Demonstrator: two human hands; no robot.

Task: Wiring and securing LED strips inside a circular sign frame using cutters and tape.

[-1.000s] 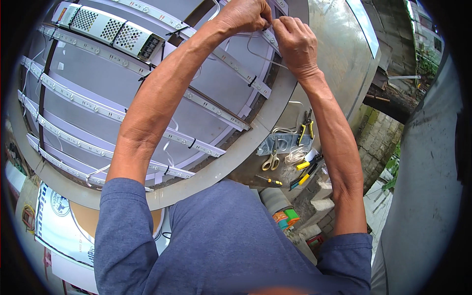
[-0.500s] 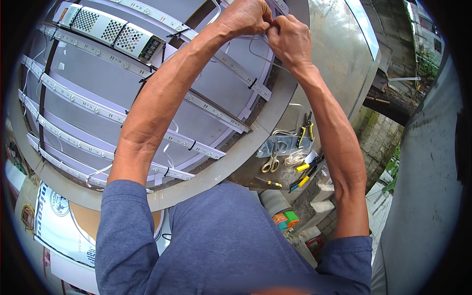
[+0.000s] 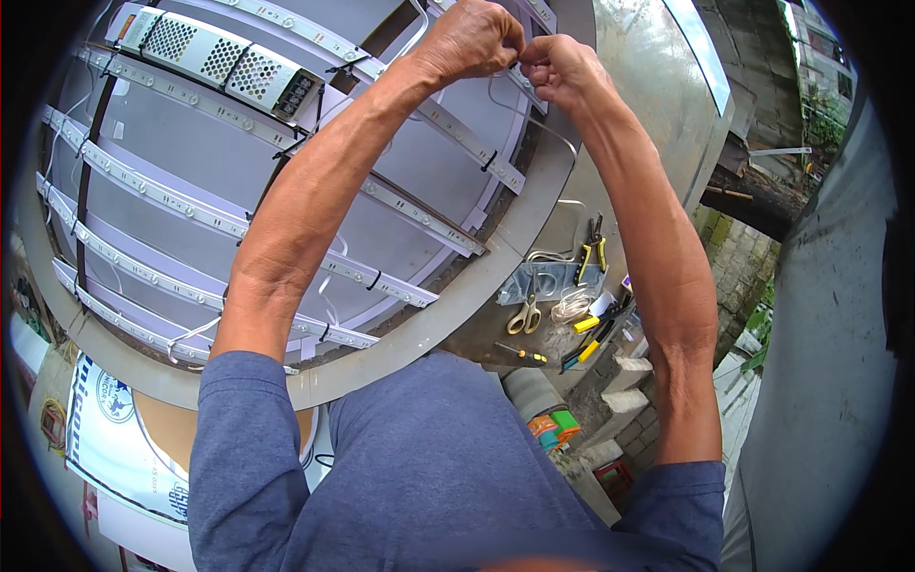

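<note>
My left hand [image 3: 474, 43] and my right hand [image 3: 564, 72] meet above the far right part of a round frame, fingertips pinched close together. A thin white wire [image 3: 534, 120] hangs in a loop below them, and both hands appear closed on it; the fingers hide its end. Beneath them lie LED light bars [image 3: 456, 133], white strips fixed in rows inside the frame. Black ties bind the bars to dark crosspieces. A silver perforated power supply [image 3: 214, 59] sits across the rows at the upper left, beyond my left forearm.
The frame's wide grey rim [image 3: 457, 324] curves in front of me. Right of it, a metal table holds scissors [image 3: 525, 317], yellow-black pliers [image 3: 592, 254], a screwdriver [image 3: 520, 354] and a coil of wire [image 3: 572, 305]. A grey sheet [image 3: 810, 353] hangs at the far right.
My right hand has turned and its fingers have loosened slightly from a tight fist. The wire's loop now bulges farther right over the rim. My left hand stays nearly in place.
</note>
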